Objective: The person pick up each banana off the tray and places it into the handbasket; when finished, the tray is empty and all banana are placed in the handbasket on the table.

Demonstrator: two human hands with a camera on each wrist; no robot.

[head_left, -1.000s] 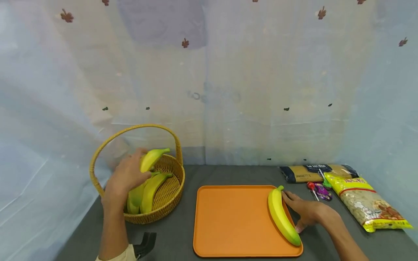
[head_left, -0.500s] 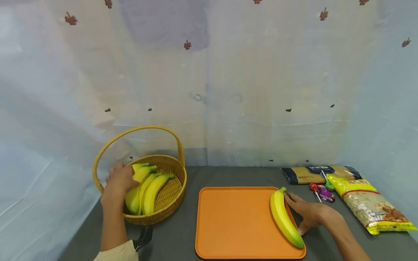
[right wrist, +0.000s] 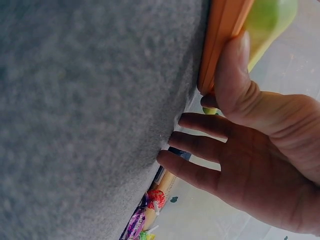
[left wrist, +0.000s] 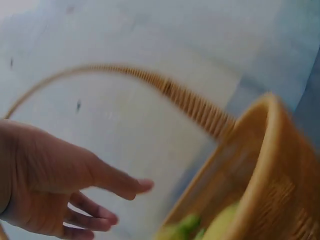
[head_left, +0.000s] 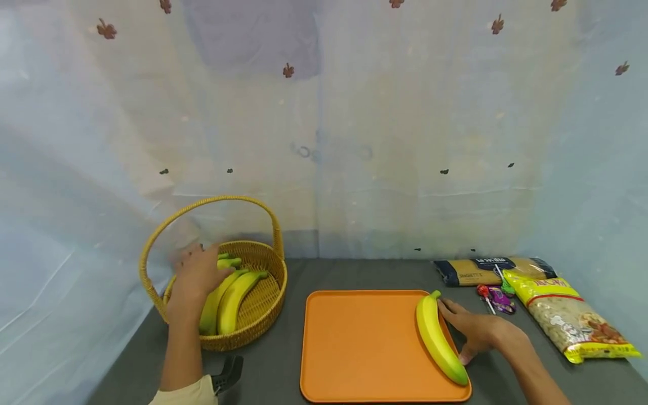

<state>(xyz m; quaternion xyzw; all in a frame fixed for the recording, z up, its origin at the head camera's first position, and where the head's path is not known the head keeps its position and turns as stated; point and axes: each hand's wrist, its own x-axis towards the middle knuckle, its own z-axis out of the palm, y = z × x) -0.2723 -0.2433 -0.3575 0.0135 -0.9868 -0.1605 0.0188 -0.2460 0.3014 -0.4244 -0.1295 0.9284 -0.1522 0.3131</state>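
Note:
My left hand is over the left side of a wicker basket with a tall arched handle. Its fingers are spread and hold nothing in the left wrist view, where the palm faces the basket. Several yellow-green bananas lie inside, partly hidden by the hand. On the right side of an orange tray rests a single banana. My right hand lies beside that tray edge, fingers extended. In the right wrist view its thumb touches the tray rim near the banana.
A spaghetti pack lies at the back right. In front of it are a red lollipop and a purple-wrapped sweet. A yellow-ended food bag lies at far right. A patterned sheet hangs behind the grey tabletop.
My left hand brought a banana down into the basket, let it go and has now lifted slightly off the pile. The right hand and the tray stayed in place.

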